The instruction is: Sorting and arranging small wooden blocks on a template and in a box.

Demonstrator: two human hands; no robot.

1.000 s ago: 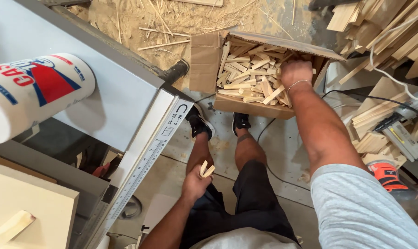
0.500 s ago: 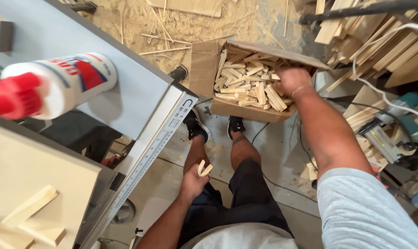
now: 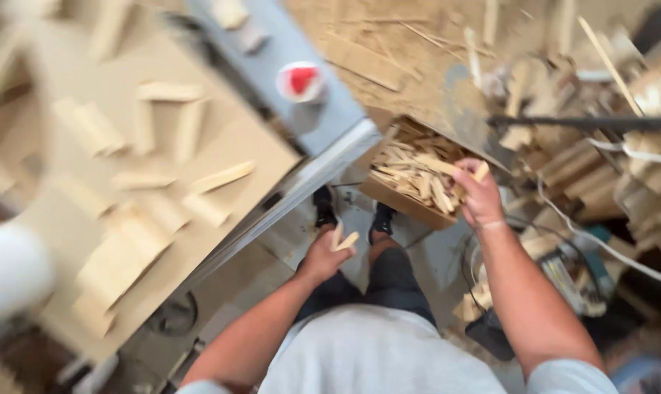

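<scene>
Head view: your right hand (image 3: 480, 195) is up over the cardboard box (image 3: 410, 208) of wood offcuts (image 3: 416, 169), fingers closed round one small offcut (image 3: 482, 171) whose end pokes out past your thumb, its long axis slanting up and to the right. The heap lies just under and to the left of that hand, the sticks pointing every which way — your right is plainly the nearer hand to them. Your left hand (image 3: 327, 255) hangs low in front of your knees, well apart from the box, gripping two short wood pieces (image 3: 343, 238) that splay out like a V. To your left stands the workbench (image 3: 126, 241) with loose wooden blocks (image 3: 166, 138) on it, and beyond it a red-capped bottle (image 3: 301, 80) on the grey saw table (image 3: 308, 109). The whole frame is motion-blurred — the scrap pile (image 3: 622, 146) at right is hard to sort out, and the box's near wall is partly hidden by your leg.
</scene>
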